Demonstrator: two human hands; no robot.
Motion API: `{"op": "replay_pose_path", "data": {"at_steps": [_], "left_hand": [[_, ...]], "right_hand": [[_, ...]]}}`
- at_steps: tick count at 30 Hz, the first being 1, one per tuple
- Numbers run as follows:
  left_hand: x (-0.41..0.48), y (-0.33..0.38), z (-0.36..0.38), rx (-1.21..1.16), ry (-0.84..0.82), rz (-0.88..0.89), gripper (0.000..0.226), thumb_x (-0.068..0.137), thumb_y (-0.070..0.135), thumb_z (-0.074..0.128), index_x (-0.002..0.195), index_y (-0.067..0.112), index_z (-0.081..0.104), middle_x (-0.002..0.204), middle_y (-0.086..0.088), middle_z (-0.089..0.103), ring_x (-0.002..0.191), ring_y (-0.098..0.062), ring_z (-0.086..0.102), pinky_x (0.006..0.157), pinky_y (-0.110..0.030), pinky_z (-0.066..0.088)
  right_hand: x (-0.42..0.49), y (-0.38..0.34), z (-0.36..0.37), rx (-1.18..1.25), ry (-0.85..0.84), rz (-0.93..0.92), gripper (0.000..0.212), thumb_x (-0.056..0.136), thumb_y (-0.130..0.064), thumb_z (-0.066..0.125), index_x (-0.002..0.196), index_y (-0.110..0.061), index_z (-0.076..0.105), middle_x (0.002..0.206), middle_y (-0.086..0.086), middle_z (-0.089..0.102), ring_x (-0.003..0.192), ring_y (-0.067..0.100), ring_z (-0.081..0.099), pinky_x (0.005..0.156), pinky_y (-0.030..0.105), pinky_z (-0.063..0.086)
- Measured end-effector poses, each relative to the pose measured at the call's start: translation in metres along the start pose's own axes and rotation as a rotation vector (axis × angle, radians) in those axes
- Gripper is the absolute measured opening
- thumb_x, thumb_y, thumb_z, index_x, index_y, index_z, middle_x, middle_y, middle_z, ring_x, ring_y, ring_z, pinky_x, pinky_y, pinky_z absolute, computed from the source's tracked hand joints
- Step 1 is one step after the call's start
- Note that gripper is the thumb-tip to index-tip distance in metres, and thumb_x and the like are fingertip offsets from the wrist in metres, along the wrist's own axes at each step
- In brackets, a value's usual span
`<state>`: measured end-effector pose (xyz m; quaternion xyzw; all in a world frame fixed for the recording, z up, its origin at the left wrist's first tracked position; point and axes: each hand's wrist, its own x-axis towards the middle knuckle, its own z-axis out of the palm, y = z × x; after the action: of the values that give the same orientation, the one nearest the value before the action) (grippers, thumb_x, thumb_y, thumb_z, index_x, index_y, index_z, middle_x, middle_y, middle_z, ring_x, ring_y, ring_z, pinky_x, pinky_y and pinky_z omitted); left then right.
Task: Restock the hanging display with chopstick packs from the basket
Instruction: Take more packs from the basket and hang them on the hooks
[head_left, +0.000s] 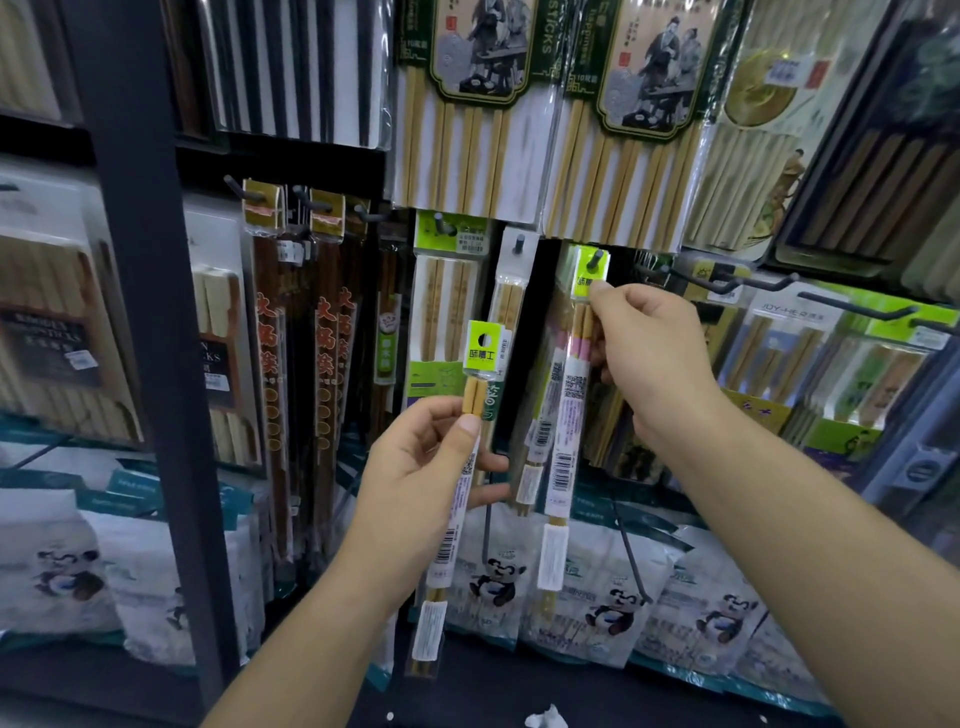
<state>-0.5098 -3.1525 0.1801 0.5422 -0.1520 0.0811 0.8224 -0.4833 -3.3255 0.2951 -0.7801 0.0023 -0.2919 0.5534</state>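
Grips loose pack in left hand, centre; pinches hooked pack with right hand; crowded dark rack behind.

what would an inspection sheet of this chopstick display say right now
surface: dark ledge at the bottom, below the hooks
job's things: loose pack held upright, on no hook; hung pack with its green header on a peg; basket not in view
clutter: white crumpled scrap on the ledge
hands: left hand grips the loose pack between thumb and fingers; right hand pinches the hung pack just below its header
cables: nothing seen
surroundings: larger bamboo packs above, dark red packs at left, panda bags below, bare hooks at right
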Motion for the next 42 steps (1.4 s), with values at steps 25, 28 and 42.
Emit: {"op": "replay_pose_path", "data": {"at_steps": [25, 28, 42], "left_hand": [[0.031, 0.037, 0.068, 0.305, -0.174, 0.064, 0.009, 0.1, 0.015, 0.065, 0.104, 0.018, 0.073, 0.079, -0.006, 0.061, 0.069, -0.011, 0.061, 0.062, -0.029, 0.06], [0.034, 0.035, 0.067, 0.436, -0.194, 0.098, 0.024, 0.104, 0.029, 0.058, 0.099, 0.008, 0.069, 0.079, -0.008, 0.053, 0.071, -0.015, 0.05, 0.069, -0.03, 0.042], [0.028, 0.017, 0.06, 0.956, -0.09, 0.207, 0.029, 0.098, 0.056, 0.049, 0.124, 0.043, 0.044, 0.118, 0.016, 0.055, 0.103, -0.006, 0.059, 0.089, -0.037, 0.054]], "right_hand": [[0.003, -0.024, -0.015, 0.101, -0.086, -0.054, 0.037, 0.102, -0.022, 0.059, 0.087, 0.011, 0.066, 0.064, 0.009, 0.051, 0.056, 0.013, 0.049, 0.048, 0.017, 0.041], [0.007, -0.024, -0.011, 0.097, -0.071, -0.024, 0.038, 0.101, -0.021, 0.057, 0.093, 0.016, 0.061, 0.069, 0.011, 0.045, 0.064, 0.02, 0.043, 0.058, 0.031, 0.038], [-0.02, 0.039, -0.013, -0.091, -0.064, -0.12, 0.016, 0.099, -0.032, 0.061, 0.084, -0.028, 0.066, 0.08, -0.015, 0.068, 0.073, 0.001, 0.063, 0.063, 0.015, 0.047]]}}
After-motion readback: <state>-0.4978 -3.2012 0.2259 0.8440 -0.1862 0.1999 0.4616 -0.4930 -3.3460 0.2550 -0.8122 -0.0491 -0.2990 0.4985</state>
